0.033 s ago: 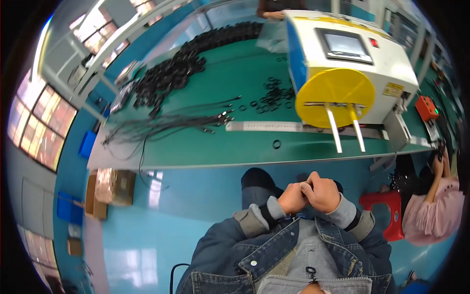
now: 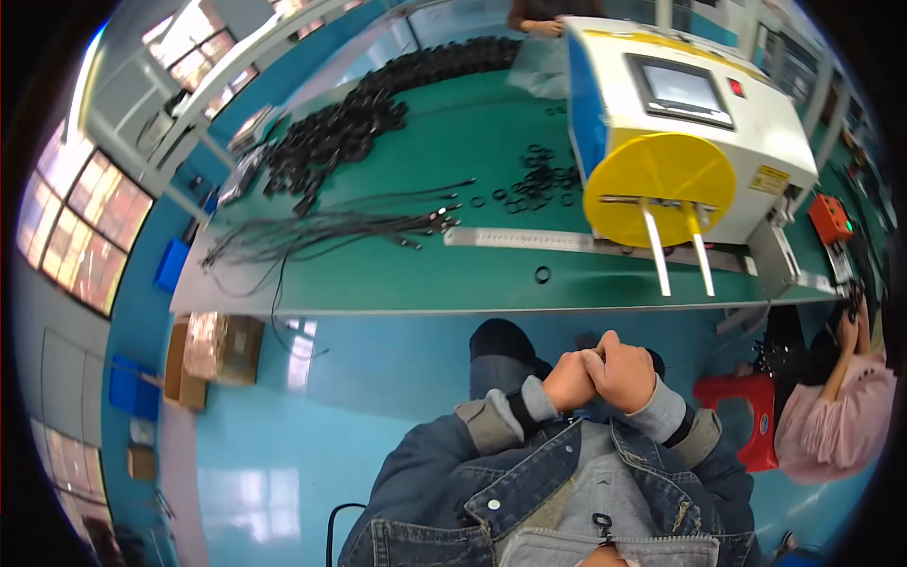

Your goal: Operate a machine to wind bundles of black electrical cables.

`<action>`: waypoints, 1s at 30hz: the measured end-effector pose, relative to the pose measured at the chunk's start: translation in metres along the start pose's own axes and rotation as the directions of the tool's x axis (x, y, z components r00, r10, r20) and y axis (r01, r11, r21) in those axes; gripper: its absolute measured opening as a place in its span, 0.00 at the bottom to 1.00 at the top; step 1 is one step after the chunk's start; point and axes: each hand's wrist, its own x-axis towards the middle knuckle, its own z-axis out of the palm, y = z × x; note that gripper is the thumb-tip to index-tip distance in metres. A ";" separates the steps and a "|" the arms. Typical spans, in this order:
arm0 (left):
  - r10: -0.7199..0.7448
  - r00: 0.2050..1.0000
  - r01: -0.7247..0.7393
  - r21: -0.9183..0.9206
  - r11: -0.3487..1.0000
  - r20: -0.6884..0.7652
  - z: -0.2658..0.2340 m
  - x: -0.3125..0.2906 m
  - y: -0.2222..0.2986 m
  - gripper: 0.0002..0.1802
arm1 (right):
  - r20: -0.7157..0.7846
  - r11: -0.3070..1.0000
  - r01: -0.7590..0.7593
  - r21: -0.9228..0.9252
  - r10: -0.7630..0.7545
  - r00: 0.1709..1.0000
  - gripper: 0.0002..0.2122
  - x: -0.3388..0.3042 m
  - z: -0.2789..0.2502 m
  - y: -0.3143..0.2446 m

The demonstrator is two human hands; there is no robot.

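Note:
My left hand point(image 2: 570, 381) and my right hand point(image 2: 627, 374) are clasped together above my lap, short of the bench's front edge. Both are closed, with the right fingers folded against the left hand, and no object shows in them. On the green bench top point(image 2: 463, 283) beyond lie a single black ring point(image 2: 541, 274), a steel ruler point(image 2: 520, 238) and a bundle of black cables point(image 2: 350, 230) with metal ends. A white machine point(image 2: 699, 104) with a screen stands at the right. On its front are a yellow disc point(image 2: 652, 170) and two pale prongs point(image 2: 655, 248).
Coiled black cables point(image 2: 331, 142) are heaped along the back left, and loose black rings point(image 2: 540, 180) lie beside the machine. A red stool point(image 2: 751, 411) and a co-worker in pink point(image 2: 836, 416) are at my right. Cardboard boxes point(image 2: 224, 348) sit on the floor at left.
The bench and machine sit slightly farther right in the view, as if my head has turned a little. My hands stay clasped in the same place.

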 end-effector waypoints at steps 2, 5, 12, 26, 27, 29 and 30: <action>-0.014 0.999 0.017 0.092 0.996 -0.038 0.000 0.000 -0.014 0.16 | -0.073 0.974 0.027 -0.223 -0.045 0.996 0.13 0.004 0.021 -0.005; 0.024 0.993 -0.006 0.158 0.987 -0.111 0.000 -0.007 -0.032 0.10 | -0.070 0.950 0.062 -0.307 -0.088 0.994 0.12 0.008 0.036 -0.008; -0.218 0.970 0.236 -0.193 0.952 0.110 -0.088 -0.013 -0.024 0.13 | -0.010 0.927 -0.077 0.367 0.087 0.996 0.12 0.013 0.032 0.001; -0.326 0.786 0.614 0.605 0.507 -0.525 -0.390 0.029 -0.155 0.20 | 0.219 0.958 -0.217 0.186 0.174 0.960 0.06 0.005 0.031 0.019; -0.292 0.804 0.590 0.635 0.499 -0.518 -0.391 0.026 -0.156 0.18 | 0.225 0.960 -0.212 0.181 0.169 0.960 0.06 0.005 0.030 0.019; -0.218 0.844 0.530 0.700 0.478 -0.489 -0.392 0.023 -0.156 0.15 | 0.226 0.961 -0.209 0.182 0.166 0.960 0.06 0.005 0.030 0.017; -0.216 0.844 0.530 0.701 0.477 -0.491 -0.391 0.020 -0.157 0.15 | 0.224 0.961 -0.211 0.182 0.168 0.960 0.06 0.005 0.030 0.016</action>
